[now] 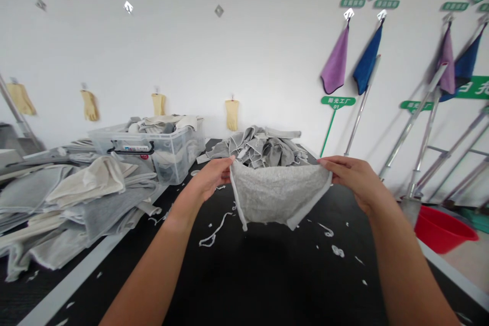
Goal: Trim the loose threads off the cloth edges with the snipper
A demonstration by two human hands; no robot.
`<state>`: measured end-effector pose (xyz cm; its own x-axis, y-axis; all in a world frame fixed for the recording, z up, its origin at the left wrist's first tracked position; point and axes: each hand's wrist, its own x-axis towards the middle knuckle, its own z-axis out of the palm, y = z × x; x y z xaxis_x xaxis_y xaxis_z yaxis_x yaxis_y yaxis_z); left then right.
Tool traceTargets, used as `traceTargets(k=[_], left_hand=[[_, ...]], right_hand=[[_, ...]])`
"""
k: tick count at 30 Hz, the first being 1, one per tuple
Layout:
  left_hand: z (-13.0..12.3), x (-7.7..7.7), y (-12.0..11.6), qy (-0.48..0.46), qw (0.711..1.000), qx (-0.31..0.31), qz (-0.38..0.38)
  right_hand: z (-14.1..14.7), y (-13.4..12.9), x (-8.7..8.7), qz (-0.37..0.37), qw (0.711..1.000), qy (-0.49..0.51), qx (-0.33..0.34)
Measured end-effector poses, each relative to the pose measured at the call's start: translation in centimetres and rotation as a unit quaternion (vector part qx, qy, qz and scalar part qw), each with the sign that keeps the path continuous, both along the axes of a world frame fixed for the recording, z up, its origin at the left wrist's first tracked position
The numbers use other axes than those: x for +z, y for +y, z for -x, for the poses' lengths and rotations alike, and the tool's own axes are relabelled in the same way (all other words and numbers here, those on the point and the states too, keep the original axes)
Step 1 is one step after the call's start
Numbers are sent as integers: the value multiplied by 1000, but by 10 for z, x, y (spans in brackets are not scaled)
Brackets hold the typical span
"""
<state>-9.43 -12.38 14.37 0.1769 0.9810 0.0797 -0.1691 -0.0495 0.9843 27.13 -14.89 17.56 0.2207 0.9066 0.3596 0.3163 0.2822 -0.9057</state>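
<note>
A grey cloth (280,193) with pale edging hangs stretched between my two hands above the black tabletop (263,285). My left hand (214,175) pinches its upper left corner between thumb and fingers. The upper right corner is gripped by my right hand (351,178) in the same way. Its lower edge sags free, with both bottom corners dangling. Right behind it lies a heap of similar grey cloths (267,145) with white borders, partly hidden by the held one.
To the left, a pile of grey and cream cloths (87,188) spreads beside a clear plastic bin (171,158) filled with more cloths. Thread scraps (214,237) litter the tabletop. A red bucket (443,229) and mop handles (426,137) stand at the right.
</note>
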Motion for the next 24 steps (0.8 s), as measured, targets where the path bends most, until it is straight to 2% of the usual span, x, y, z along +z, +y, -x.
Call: traceTargets(k=[4, 8, 12, 15, 21, 24], left_hand=[[-1, -3, -1, 15, 1000, 3, -19], [-1, -2, -2, 21, 1000, -6, -11], [3, 0, 2, -4, 1000, 15, 5], [6, -3, 8, -23, 999, 29, 6], [3, -14, 26, -39, 995, 85, -26], [4, -13, 37, -27, 993, 98, -51]], right_hand=[[7, -1, 3, 44, 998, 36, -2], [5, -1, 2, 46, 998, 35, 8], [2, 1, 0, 26, 999, 30, -28], [2, 3, -2, 18, 999, 13, -43], [3, 12, -8, 18, 999, -5, -27], [5, 22, -9, 14, 1000, 0, -17]])
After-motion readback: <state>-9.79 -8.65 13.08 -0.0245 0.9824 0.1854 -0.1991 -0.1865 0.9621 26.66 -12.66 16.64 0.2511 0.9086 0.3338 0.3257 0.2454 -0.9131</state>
